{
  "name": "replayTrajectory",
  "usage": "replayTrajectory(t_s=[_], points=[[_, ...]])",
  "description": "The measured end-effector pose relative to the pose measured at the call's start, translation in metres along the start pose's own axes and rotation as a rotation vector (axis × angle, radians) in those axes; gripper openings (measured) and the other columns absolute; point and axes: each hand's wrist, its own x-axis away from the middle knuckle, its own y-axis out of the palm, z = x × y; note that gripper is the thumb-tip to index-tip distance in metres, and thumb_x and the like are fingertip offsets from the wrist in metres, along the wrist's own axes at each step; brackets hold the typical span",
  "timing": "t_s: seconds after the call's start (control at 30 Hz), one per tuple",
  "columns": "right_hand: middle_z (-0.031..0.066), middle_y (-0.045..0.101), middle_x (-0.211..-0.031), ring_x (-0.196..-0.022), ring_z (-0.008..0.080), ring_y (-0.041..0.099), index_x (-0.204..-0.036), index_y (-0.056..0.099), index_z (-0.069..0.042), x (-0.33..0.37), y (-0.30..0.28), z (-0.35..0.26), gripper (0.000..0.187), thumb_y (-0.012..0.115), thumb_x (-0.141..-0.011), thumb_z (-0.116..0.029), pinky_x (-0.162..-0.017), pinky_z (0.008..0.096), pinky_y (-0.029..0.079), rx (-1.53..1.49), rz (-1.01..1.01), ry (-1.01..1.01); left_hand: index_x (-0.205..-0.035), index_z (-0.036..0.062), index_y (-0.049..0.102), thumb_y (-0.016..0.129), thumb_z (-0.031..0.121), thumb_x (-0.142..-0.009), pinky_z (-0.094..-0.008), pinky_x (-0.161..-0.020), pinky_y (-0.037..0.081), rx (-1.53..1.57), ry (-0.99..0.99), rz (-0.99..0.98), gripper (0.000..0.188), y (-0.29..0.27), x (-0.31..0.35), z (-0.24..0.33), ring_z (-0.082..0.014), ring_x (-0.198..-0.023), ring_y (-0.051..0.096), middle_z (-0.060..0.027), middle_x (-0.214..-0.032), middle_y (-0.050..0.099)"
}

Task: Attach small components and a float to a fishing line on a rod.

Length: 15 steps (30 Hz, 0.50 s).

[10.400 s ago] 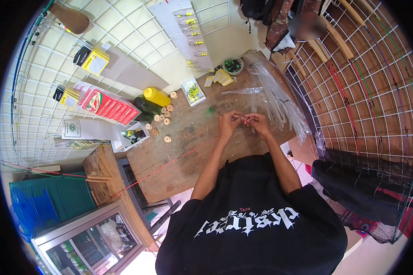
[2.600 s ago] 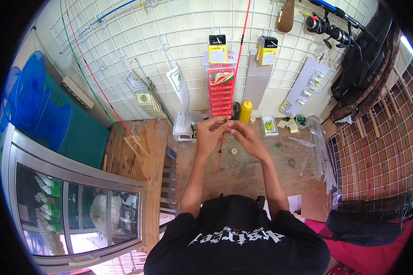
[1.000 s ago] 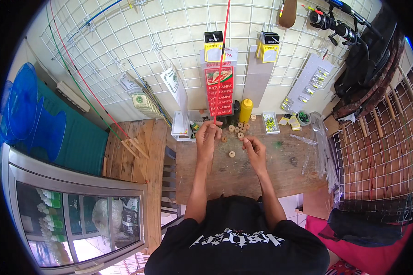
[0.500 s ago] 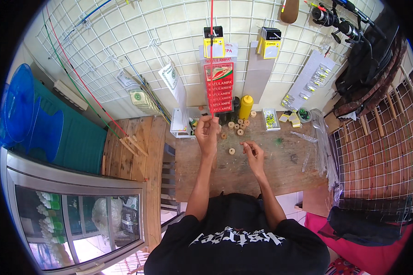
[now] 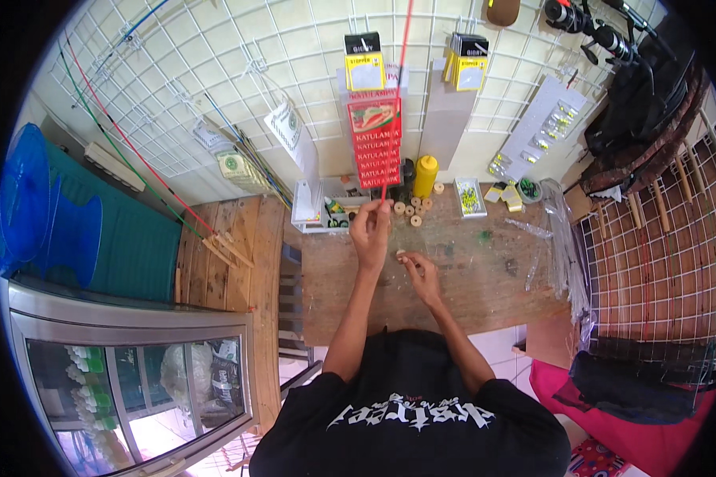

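Observation:
My left hand is closed around the lower end of a thin red fishing rod. The rod rises from my fingers and leans slightly right, passing in front of the hanging red packets. Lower and to the right, my right hand pinches a small cork ring just above the wooden table. The fingers partly cover this ring. Behind the hands, several more cork rings lie grouped near a yellow squeeze bottle.
A white tray stands at the back left of the table. Further right are a small box of yellow-green pieces and clear plastic sleeves. Yellow-and-black packets hang on the white wire grid. A glass-fronted cabinet stands at left.
My right hand has moved left and down to the lone cork ring and pinched it. My left hand has shifted slightly right, and the red rod now leans right.

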Motion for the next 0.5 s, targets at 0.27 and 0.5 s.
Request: replayTrajectory(t_s=[0.27,0.5], points=[[0.0168,0.063,-0.111,-0.107,0.0316,0.058,-0.117,0.061,-0.009,0.016,-0.003,-0.002,0.033,0.058,-0.084,-0.007,-0.096,0.0402,0.041,0.041,0.043,-0.086,-0.096,0.0005,0.064,0.06,0.017,-0.093,-0.0188,-0.06,0.038,-0.147,0.054,-0.099,0.017,0.008,0.026,-0.02,-0.0032,-0.068,0.047,0.0033,-0.077,0.054],[0.0248,0.062,-0.107,-0.107,0.0393,0.057,-0.116,0.057,-0.001,0.02,-0.001,-0.03,0.036,0.06,-0.08,-0.002,-0.086,0.0412,0.047,0.013,-0.098,-0.055,-0.088,0.0007,0.065,0.064,0.01,-0.089,-0.0208,-0.055,0.034,-0.1,0.106,-0.096,0.01,0.014,0.038,-0.024,-0.0039,-0.064,0.043,0.0019,-0.077,0.056]])
